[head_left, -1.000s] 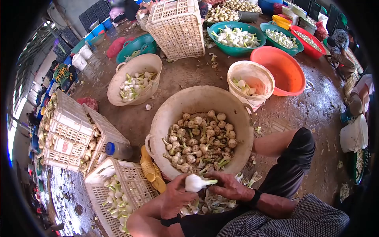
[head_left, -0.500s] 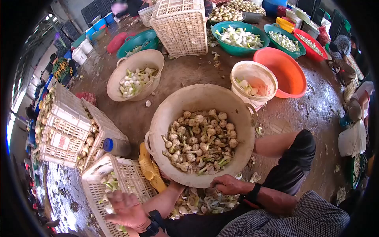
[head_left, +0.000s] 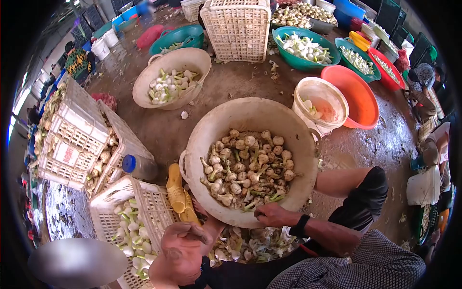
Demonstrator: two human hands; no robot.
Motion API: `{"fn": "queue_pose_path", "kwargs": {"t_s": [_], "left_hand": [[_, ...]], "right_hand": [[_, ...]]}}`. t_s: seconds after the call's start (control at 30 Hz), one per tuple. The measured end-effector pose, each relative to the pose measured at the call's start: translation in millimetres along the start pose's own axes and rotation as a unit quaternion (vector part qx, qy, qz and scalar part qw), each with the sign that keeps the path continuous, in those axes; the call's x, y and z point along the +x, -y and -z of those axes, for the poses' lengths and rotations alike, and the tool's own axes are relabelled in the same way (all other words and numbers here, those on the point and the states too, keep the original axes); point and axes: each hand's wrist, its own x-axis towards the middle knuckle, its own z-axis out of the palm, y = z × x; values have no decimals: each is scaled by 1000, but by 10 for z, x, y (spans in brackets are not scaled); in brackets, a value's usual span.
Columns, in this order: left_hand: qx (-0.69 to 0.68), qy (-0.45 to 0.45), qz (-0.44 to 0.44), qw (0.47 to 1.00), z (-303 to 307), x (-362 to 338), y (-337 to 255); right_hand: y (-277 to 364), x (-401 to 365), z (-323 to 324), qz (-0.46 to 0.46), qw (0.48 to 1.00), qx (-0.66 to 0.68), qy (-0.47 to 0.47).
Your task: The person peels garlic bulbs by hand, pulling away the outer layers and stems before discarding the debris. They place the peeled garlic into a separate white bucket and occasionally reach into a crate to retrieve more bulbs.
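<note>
A large beige basin stands before me, with unpeeled garlic bulbs heaped on its bottom, soil on their skins. My right hand is closed at the basin's near rim; whatever its fingers hold is hidden. Lower left, my left hand is open with fingers apart and nothing visible in it. It is beside a white plastic crate that holds cleaned white garlic with green stems. Loose peelings lie below the basin, between my legs.
A yellow shoe and a blue-capped jar stand left of the basin. To its right are a white bucket and an orange basin. Beyond lie a smaller beige basin, stacked crates and a green basin.
My left hand has moved right, away from above the crate toward the basin. The right hand stays near the rim. The camera view has shifted slightly.
</note>
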Motion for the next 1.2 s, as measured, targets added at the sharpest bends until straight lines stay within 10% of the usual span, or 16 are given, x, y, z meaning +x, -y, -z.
{"fn": "queue_pose_path", "kwargs": {"t_s": [0.6,0.87,0.9,1.07,1.13,1.2], "left_hand": [[-144,49,87,985,79,82,94],[-78,25,148,986,-17,121,83],[-35,3,168,985,-44,121,90],[79,21,168,982,-37,144,395],[453,71,-2,888,-40,150,491],[487,75,-25,870,-120,133,554]], "right_hand": [[12,1275,-599,62,969,-219,-97],[-160,1088,-409,85,992,-23,-93],[427,910,-158,-104,984,142,-17],[659,448,81,-152,887,437,10],[902,271,199,-135,863,487,-10],[1081,103,306,-125,867,482,-12]]}}
